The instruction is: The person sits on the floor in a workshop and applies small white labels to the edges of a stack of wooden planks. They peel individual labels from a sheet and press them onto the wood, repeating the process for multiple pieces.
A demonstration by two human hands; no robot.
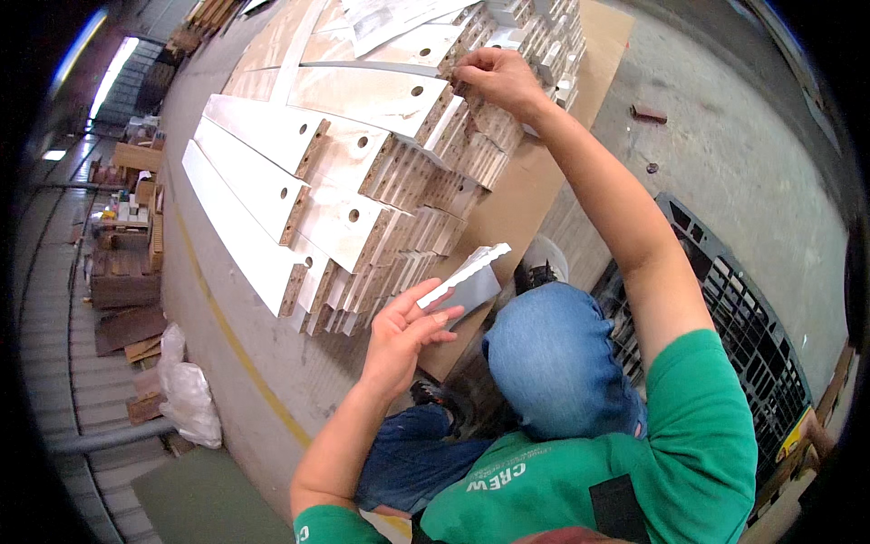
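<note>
My left hand (397, 343) is closed around a thin stack of white sheets (469, 283) with a wavy edge, possibly paper or labels. It is in front of a big pile of white boards (349, 163), whose raw chipboard ends face me and whose faces have round holes. Farther off, my right hand (501, 80) reaches to the board ends at the pile's right side. Its thumb and fingertips are pinched together against an end edge; whatever is between them is too small or hidden to make out.
Brown cardboard (536, 204) lies under the pile. A black plastic pallet (757, 317) is at my right, with a white bucket (548, 257) near my knee. Printed paper (394, 23) rests on top of the boards. Plastic wrap (188, 394) and stacked wood stand at the left.
</note>
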